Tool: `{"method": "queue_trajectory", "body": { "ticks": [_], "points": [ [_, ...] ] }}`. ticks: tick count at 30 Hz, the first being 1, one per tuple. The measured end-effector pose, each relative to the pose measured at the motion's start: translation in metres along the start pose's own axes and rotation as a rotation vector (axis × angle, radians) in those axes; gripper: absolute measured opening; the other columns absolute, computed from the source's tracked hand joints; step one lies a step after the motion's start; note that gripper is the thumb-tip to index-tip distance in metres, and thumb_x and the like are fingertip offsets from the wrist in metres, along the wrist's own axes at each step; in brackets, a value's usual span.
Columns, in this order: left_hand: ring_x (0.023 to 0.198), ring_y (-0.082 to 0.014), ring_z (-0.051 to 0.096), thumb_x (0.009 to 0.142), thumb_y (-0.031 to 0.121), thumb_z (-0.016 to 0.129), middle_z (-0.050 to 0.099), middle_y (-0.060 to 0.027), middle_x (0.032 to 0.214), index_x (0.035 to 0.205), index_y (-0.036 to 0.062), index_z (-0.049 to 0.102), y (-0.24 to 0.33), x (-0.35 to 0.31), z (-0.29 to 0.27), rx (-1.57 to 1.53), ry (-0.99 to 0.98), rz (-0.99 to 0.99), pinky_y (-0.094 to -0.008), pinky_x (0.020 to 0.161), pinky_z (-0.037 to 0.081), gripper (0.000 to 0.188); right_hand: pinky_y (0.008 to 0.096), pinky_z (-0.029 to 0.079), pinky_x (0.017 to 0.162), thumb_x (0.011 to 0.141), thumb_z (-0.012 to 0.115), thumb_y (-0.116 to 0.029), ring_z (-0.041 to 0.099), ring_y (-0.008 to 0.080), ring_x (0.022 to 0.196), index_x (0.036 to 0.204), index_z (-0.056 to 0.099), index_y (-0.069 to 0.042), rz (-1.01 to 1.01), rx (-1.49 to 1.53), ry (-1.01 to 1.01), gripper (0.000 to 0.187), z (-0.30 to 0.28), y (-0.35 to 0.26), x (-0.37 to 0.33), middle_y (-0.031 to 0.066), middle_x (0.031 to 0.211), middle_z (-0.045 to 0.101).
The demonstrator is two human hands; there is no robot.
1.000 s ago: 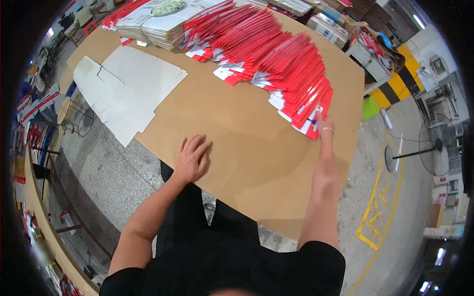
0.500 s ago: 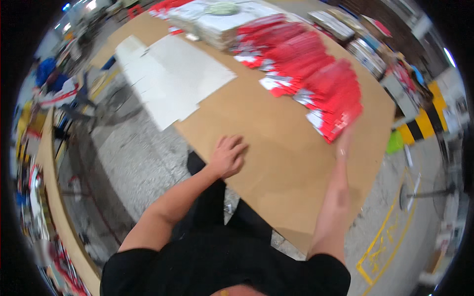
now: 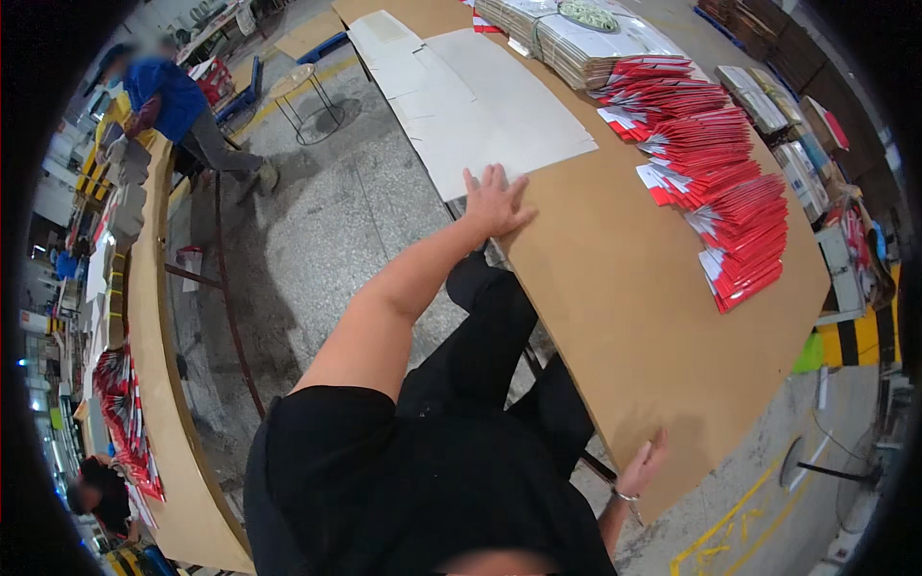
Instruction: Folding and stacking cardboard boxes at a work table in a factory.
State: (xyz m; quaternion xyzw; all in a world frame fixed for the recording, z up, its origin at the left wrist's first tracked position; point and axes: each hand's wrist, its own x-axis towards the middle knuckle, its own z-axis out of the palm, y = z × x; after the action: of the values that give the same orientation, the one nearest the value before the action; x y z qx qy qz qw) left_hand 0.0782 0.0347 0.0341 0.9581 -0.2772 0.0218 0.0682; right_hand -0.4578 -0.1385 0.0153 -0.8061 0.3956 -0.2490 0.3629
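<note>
My left hand [image 3: 497, 204] rests near the table edge with fingers spread, beside the near corner of a large white cardboard sheet [image 3: 499, 106]; it holds nothing. Low on the right, over the brown tabletop [image 3: 624, 278], my right hand [image 3: 643, 467] has its fingers stretched out and nothing in them. A bracelet circles that wrist. Well beyond it, a long overlapping row of flat red folded pieces [image 3: 715, 144] with white and silvery ends runs along the far right side of the table. Neither hand touches the row.
A tied stack of cardboard [image 3: 586, 43] stands at the table's far end. To the left is another long table [image 3: 178, 413] with red pieces on it. A person in blue [image 3: 173, 101] stands back left, another person [image 3: 104, 494] lower left. A stool [image 3: 298, 86] stands between.
My right hand has left the near end of the red row and drawn back toward me. My left hand has shifted forward to the white sheet's corner. The view has turned.
</note>
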Motion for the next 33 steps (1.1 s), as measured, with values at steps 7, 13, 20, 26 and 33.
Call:
{"method": "queue_trajectory", "body": {
  "ticks": [7,13,20,26,33],
  "points": [
    [0.145,-0.0432,0.031,0.085,0.077,0.05,0.049,-0.0225,0.146,0.156,0.0317,0.032,0.125,-0.117,-0.032,-0.465,-0.449,0.715,-0.079,0.11,0.008,0.086,0.0576,0.025,0.116,0.083,0.073,-0.027,0.034,0.0446,0.143,0.148,0.045,-0.007,-0.613,-0.34,-0.384,0.074,0.076,-0.127,0.017,0.0234,0.151,0.042],
    [0.149,-0.0389,0.025,0.065,0.055,0.084,0.023,-0.015,0.163,0.158,0.0321,0.026,0.07,-0.131,-0.049,-0.154,-0.408,0.931,-0.0673,0.116,0.02,0.112,0.0587,0.025,0.114,0.077,0.072,-0.018,0.04,0.038,0.141,0.14,0.058,-0.014,-0.53,-0.542,-0.34,0.064,0.042,-0.067,-0.011,0.0152,0.147,0.049],
    [0.098,-0.0259,0.061,0.084,0.035,0.074,0.065,-0.0054,0.102,0.095,0.0136,0.069,0.119,-0.143,-0.011,-0.585,-0.202,1.089,-0.0435,0.089,0.046,0.025,0.0431,0.049,0.092,0.083,0.077,-0.012,0.064,0.0286,0.102,0.128,0.063,-0.004,-0.157,-0.073,0.285,0.048,0.01,-0.027,-0.028,0.0183,0.112,0.067],
    [0.095,-0.0252,0.06,0.085,0.028,0.071,0.061,-0.004,0.1,0.103,0.0151,0.067,0.16,-0.175,0.011,-0.639,-0.108,0.929,-0.0409,0.08,0.044,0.022,0.0445,0.046,0.093,0.08,0.079,-0.016,0.059,0.0325,0.107,0.136,0.057,-0.005,0.038,-0.391,0.312,0.061,0.011,-0.062,0.012,0.0181,0.12,0.062],
    [0.13,-0.0236,0.046,0.08,0.027,0.073,0.047,-0.0056,0.146,0.138,0.0217,0.053,0.13,-0.177,-0.029,-0.214,-0.177,1.336,-0.05,0.102,0.039,0.062,0.0462,0.04,0.098,0.082,0.073,-0.02,0.055,0.0333,0.111,0.124,0.068,-0.013,-0.531,-0.311,-0.127,0.043,0.062,-0.097,0.01,0.0107,0.118,0.062]
  ]
}}
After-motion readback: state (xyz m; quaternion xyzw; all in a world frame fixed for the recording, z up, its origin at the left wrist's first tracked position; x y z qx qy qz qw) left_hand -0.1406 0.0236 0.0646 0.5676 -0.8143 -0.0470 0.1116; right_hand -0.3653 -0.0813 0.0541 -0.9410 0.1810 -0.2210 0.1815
